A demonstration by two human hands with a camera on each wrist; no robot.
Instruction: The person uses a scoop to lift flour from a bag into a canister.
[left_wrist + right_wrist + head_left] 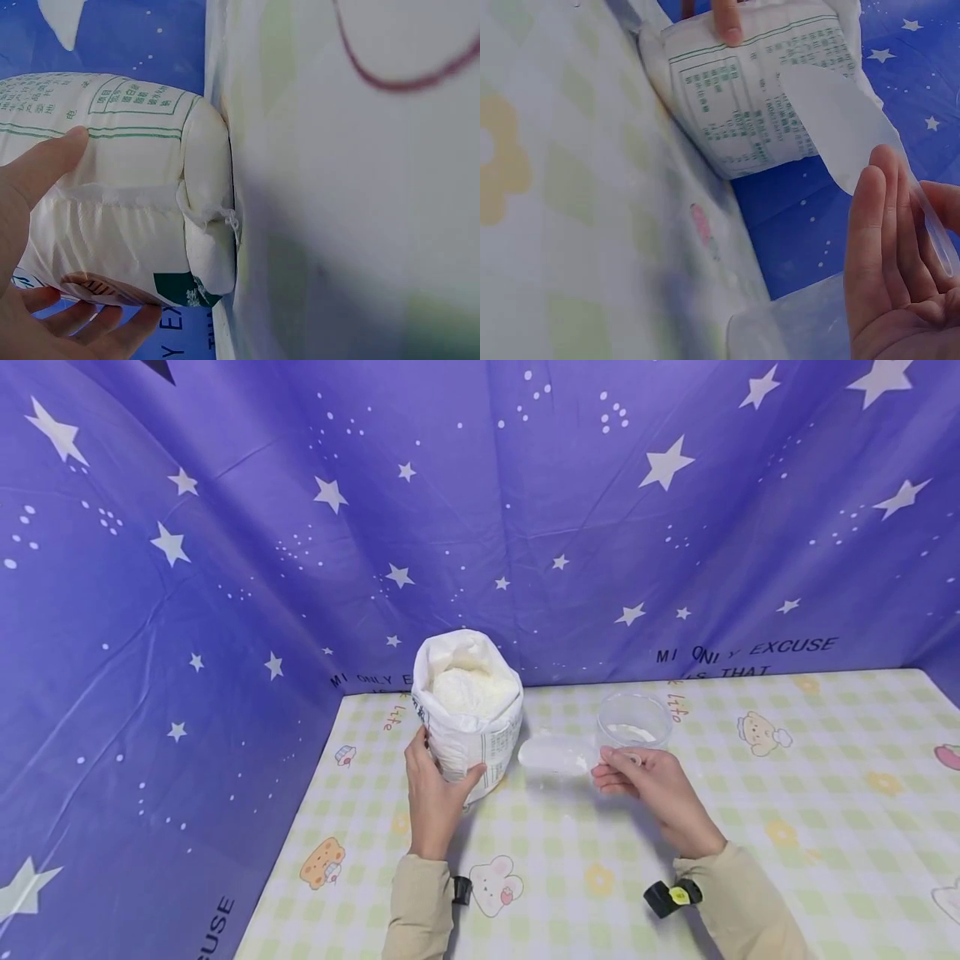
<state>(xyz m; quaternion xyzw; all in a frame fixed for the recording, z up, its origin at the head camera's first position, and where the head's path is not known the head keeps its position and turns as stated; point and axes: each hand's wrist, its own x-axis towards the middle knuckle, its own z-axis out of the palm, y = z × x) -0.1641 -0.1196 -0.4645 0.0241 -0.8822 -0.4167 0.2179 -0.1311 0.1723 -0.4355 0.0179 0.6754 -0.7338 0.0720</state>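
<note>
In the head view, a white woven bag (487, 747) stands on the desk (562, 877) a little below the centre of the frame, its mouth open and rolled outward, with white powder (472, 693) inside; how deep the powder goes is hidden by the walls. The left hand (437, 797) grips the bag low down, the thumb on one side and the fingers curled round the other, where the head view hides most of them. In the left wrist view the top of the bag is cut off at the left edge, and part of its green print is too small to read.

The right hand (663, 785), right of the centre, pinches the handle of a translucent white plastic scoop (555, 754). The bowl of the scoop points to the bag, but I cannot tell whether they touch. Just behind this hand is a clear plastic container (636, 718), its lower front partly covered by the fingers; a pale patch shows in it, which may be powder or only reflection. In the right wrist view this container is cut off at the bottom edge. Both beige sleeves (420, 910) leave the head view at the bottom.
</note>
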